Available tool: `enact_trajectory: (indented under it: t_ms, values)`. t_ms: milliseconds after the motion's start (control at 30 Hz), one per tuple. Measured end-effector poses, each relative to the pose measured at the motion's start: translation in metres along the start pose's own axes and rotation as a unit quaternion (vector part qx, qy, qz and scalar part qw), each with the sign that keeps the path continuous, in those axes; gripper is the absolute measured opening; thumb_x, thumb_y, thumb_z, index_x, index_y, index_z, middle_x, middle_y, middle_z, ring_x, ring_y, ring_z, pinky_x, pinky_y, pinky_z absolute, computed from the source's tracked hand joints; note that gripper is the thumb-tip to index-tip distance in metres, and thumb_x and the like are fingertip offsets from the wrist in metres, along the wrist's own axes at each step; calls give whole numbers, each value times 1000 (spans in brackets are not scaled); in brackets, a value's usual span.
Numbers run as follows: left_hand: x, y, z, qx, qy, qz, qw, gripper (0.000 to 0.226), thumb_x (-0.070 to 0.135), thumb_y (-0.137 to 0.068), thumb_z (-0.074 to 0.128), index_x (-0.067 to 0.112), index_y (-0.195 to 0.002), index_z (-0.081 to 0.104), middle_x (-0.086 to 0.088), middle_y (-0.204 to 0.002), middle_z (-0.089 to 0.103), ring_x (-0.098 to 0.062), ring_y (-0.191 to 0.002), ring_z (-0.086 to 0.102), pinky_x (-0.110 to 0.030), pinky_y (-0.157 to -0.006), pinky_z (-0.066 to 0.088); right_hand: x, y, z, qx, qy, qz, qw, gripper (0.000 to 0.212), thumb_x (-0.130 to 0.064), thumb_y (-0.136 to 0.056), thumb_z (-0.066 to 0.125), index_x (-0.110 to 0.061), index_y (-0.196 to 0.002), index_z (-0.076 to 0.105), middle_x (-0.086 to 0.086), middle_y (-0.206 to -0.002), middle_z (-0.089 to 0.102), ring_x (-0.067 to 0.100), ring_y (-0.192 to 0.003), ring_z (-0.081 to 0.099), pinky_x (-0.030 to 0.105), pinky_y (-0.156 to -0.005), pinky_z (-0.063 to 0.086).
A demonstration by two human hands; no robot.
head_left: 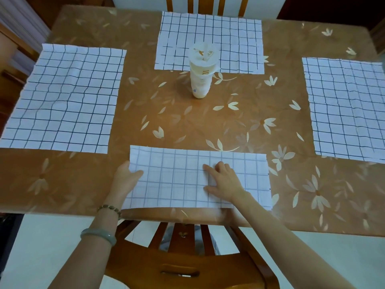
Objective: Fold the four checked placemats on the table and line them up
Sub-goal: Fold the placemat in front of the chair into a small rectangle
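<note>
Nearly flat right hand [225, 182] on placemat [175, 184]

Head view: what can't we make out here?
All head view.
Right placemat: outer side cut off by frame edge.
Far placemat: patch hidden behind the cup.
Cup print: too blurred to read.
Left hand: fingers hidden under near placemat edge.
Right hand: covers a patch of it.
</note>
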State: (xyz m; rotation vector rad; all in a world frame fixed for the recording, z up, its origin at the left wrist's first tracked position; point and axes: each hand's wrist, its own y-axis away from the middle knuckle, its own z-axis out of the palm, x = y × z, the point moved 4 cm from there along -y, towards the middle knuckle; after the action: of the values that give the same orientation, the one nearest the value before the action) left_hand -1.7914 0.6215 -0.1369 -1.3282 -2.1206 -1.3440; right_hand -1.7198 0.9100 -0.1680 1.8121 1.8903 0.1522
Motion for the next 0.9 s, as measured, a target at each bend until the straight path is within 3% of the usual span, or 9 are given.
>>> enact_trajectory:
  t_ms: [167,400,633,767,900]
  values:
    - [22,9,-37,-39,-8,57,998,21,11,-90,62,21,-108,58,8,-95,61,-3,-82,56,-21,-64,42,-17,-13,-1,-2,12,-9,1000,73,-52,-78,60,-30,-142,30,7,-119,38,26,-105,39,36,-92,35]
    - [29,5,-82,-46,-31,66,996,24,11,-89,64,26,-107,58,17,-94,61,-8,-90,59,-28,-72,46,-61,-35,1,-21,-11,-7,1000,78,-52,-71,65,-33,-138,29,6,-117,36,27,-106,39,38,-88,36]
    - [37,15,-98,-83,-69,66,992,33,10,-88,65,27,-116,57,9,-108,63,-10,-98,61,-29,-75,51,-74,-45,3,-64,27,29,997,96,-63,-67,63,-37,-143,12,11,-134,30,31,-118,36,45,-88,38]
    - [61,30,-97,-81,-77,103,988,34,9,-89,64,40,-99,55,13,-99,63,-2,-90,59,-23,-69,46,-75,-46,3,-83,29,39,995,102,-64,-66,66,-38,-145,6,11,-136,27,32,-120,34,46,-88,39]
    - [95,49,-82,-102,-79,148,980,37,7,-86,66,29,-115,60,5,-96,65,-10,-91,64,-29,-79,50,-76,-49,1,-102,28,48,993,111,-65,-64,70,-37,-146,0,11,-139,23,32,-123,32,48,-91,40]
